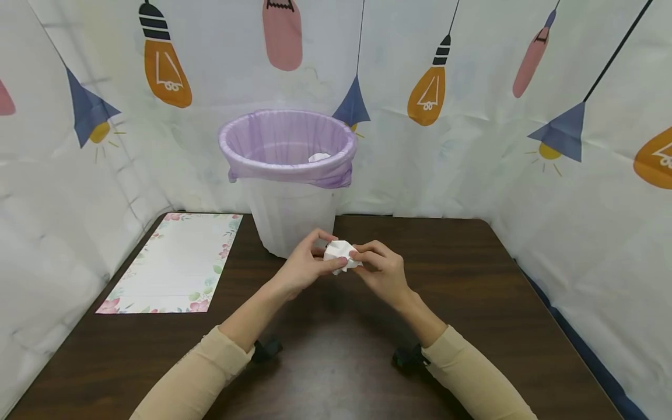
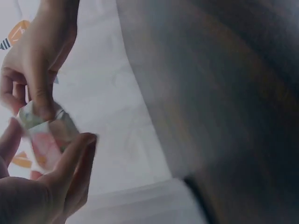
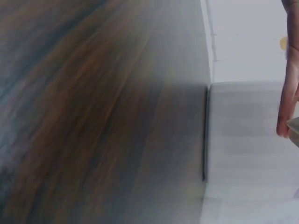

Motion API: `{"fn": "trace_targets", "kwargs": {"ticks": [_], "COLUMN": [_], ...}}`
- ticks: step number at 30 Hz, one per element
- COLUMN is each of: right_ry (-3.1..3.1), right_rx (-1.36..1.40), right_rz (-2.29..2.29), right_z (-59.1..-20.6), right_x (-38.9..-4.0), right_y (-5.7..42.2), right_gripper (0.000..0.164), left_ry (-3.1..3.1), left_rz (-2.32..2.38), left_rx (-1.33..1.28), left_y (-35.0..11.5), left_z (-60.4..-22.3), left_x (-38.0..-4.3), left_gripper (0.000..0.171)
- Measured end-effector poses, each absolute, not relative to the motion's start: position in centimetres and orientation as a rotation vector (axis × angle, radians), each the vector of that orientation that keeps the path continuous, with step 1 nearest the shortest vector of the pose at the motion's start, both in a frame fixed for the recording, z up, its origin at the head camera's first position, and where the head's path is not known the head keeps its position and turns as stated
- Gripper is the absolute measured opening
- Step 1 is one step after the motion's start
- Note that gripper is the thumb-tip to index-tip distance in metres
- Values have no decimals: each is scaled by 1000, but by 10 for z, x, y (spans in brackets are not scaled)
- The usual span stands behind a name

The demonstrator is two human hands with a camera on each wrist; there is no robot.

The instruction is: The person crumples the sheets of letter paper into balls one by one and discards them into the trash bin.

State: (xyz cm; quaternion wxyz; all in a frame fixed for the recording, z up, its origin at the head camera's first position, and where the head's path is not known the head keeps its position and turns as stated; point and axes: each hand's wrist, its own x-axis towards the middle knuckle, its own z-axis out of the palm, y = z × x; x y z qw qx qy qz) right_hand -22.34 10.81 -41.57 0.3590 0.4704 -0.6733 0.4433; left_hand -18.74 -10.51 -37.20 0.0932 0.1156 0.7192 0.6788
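Note:
A crumpled ball of white paper (image 1: 338, 251) is held between both hands above the dark table, just in front of the bin. My left hand (image 1: 307, 265) grips it from the left, thumb at the near side and fingers behind. From the right, my right hand (image 1: 382, 269) pinches its edge with thumb and bent fingers. Pink and green print shows on the crumpled paper (image 2: 46, 144) in the left wrist view. Only a corner of that paper (image 3: 294, 128) enters the right wrist view, beside a hand (image 3: 290, 88) at the right edge.
A white bin (image 1: 294, 210) with a purple liner (image 1: 289, 169) stands behind the hands; something white (image 1: 318, 157) lies inside it. At the table's left lies a flower-bordered paper sheet (image 1: 173, 262). Printed fabric (image 1: 483, 151) surrounds the dark wooden table (image 1: 462, 280).

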Motion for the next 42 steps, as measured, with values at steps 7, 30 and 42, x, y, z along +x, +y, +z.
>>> {"fn": "trace_targets", "kwargs": {"ticks": [7,30,42], "right_ry": [-1777,-1873,-1871], "right_rx": [1149,906,961], "right_rz": [1231,2103,1904], "right_z": [-415,-413,-403], "right_x": [-219,-206,-215], "right_y": [104,98,98], "right_gripper": [32,41,23], "left_ry": [2088,2134,2021], "left_rz": [2195,2484,2546], "left_rx": [309,429,420], "left_y": [-102,-100,-93], "left_z": [-384,-388,-386], "left_x": [-189,-192,-195], "left_gripper": [42,37,35]}}
